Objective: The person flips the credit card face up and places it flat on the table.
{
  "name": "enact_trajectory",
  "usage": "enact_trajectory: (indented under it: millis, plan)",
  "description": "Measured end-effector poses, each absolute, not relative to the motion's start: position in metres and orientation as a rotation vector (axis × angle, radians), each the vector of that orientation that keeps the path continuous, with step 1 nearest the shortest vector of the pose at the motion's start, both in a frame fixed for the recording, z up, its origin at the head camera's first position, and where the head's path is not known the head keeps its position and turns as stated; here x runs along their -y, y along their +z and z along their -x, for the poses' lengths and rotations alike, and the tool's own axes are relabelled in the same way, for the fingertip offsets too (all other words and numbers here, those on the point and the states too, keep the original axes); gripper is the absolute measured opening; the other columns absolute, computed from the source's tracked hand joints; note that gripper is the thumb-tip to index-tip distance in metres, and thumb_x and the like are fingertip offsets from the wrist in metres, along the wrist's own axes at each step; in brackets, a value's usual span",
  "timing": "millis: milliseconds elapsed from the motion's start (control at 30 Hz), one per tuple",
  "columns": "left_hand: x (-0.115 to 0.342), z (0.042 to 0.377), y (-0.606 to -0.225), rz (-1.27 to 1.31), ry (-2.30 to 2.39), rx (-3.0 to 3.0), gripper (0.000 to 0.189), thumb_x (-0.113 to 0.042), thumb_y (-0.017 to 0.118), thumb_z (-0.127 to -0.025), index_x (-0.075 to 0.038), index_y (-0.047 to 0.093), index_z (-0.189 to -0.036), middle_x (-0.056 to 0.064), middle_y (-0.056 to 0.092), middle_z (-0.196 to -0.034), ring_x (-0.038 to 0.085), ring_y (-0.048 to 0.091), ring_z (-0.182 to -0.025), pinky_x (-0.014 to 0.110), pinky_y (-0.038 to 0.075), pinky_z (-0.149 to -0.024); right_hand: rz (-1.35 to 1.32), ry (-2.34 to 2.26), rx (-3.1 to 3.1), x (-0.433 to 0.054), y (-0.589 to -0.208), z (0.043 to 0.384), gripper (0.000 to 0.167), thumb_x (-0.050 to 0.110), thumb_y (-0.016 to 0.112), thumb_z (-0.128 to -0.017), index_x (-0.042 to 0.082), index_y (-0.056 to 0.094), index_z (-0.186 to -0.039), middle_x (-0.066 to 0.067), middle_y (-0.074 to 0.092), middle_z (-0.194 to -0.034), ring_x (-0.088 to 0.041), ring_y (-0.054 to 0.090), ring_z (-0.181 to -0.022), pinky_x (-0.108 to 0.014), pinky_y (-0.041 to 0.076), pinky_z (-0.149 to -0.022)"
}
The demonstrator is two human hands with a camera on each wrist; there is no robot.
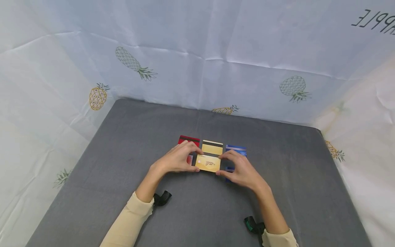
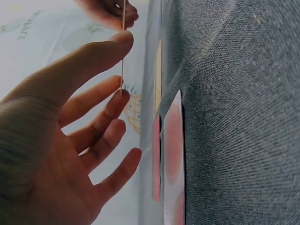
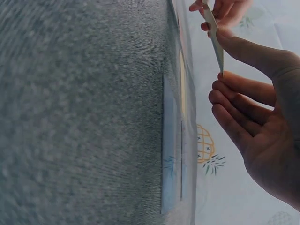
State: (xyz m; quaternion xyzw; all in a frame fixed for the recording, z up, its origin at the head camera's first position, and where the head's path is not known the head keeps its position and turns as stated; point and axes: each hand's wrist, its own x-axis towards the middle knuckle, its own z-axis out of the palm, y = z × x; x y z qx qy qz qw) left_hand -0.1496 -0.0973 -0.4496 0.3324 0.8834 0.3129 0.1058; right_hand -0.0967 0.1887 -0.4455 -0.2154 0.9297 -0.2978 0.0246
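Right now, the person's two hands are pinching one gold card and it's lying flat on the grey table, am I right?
Not quite: that gold card isn't lying on the grey table. It is held up above it, with a gap underneath, as the left wrist view shows. The left hand and right hand are indeed both pinching it.

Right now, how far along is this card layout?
Down already: a red card, pale card, gold card, rear blue card and front blue card on the gray table. In hand: another gold card, pinched by the left hand and right hand, clear of the table. Left, probably: setting it down beside the pale card.
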Motion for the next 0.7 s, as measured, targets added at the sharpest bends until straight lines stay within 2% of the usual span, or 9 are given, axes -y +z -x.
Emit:
enact_trajectory:
  millis: [700]
  plan:
    - [0.095,0.149,-0.456,-0.921,0.815,-2.577,0.054,-0.024,0.091,-0.088,-0.011,0.073,-0.137,0.006,0.072,-0.139,0.025,0.059,-0.127,0.05,0.052,-0.109,0.642,-0.962,-2.852,-0.191,-0.461,0.098,0.045,0.029,0.092,-0.088,0.009,0.075,-0.124,-0.008,0.074,-0.122,-0.025,0.074,-0.114,-0.051,0.061,-0.099]
